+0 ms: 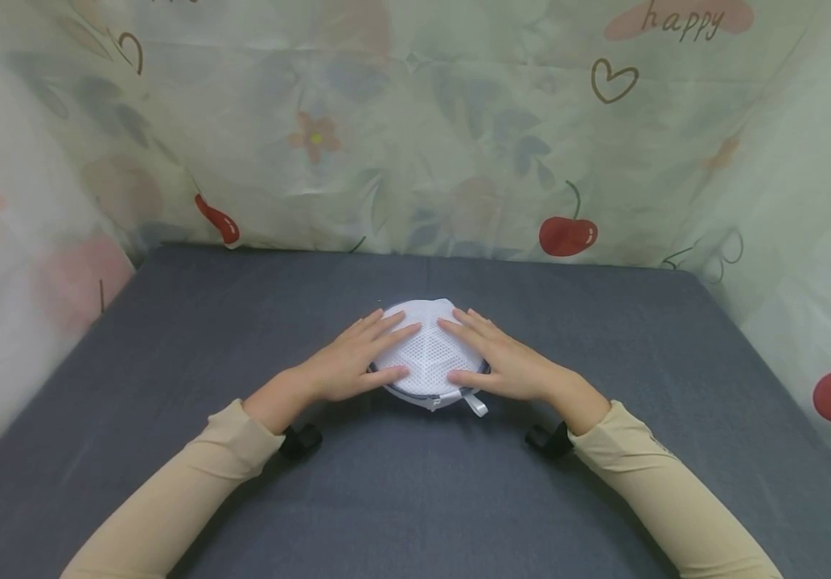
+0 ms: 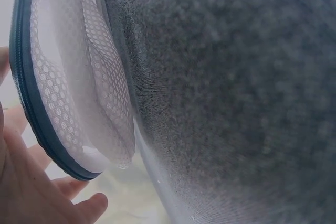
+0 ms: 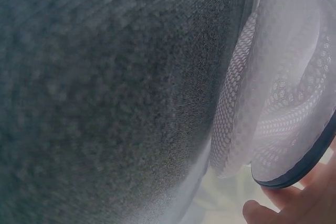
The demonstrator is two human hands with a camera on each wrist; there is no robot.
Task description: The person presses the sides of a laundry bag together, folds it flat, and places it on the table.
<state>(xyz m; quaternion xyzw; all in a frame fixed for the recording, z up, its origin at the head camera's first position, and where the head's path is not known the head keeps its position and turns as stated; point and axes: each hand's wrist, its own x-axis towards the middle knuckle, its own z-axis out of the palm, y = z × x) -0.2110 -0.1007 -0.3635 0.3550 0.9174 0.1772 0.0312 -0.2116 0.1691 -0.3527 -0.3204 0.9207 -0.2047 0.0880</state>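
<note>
A white mesh laundry bag (image 1: 428, 354) with a domed top sits on the grey table. Its dark zip (image 2: 38, 114) runs round the rim, and a small white loop (image 1: 475, 404) sticks out at its near right. My left hand (image 1: 346, 362) rests on the left side of the bag, fingers spread and fairly straight. From the right, my right hand (image 1: 512, 363) lies on it in the same way, thumb toward the near edge. In the right wrist view, the mesh side (image 3: 283, 103) bulges below the zip, with fingertips at the rim.
The grey cloth-covered table (image 1: 415, 498) spreads out around the bag. A printed curtain (image 1: 415, 161) hangs along the back and both sides. Black wrist mounts (image 1: 302, 442) sit under both wrists, close to the tabletop.
</note>
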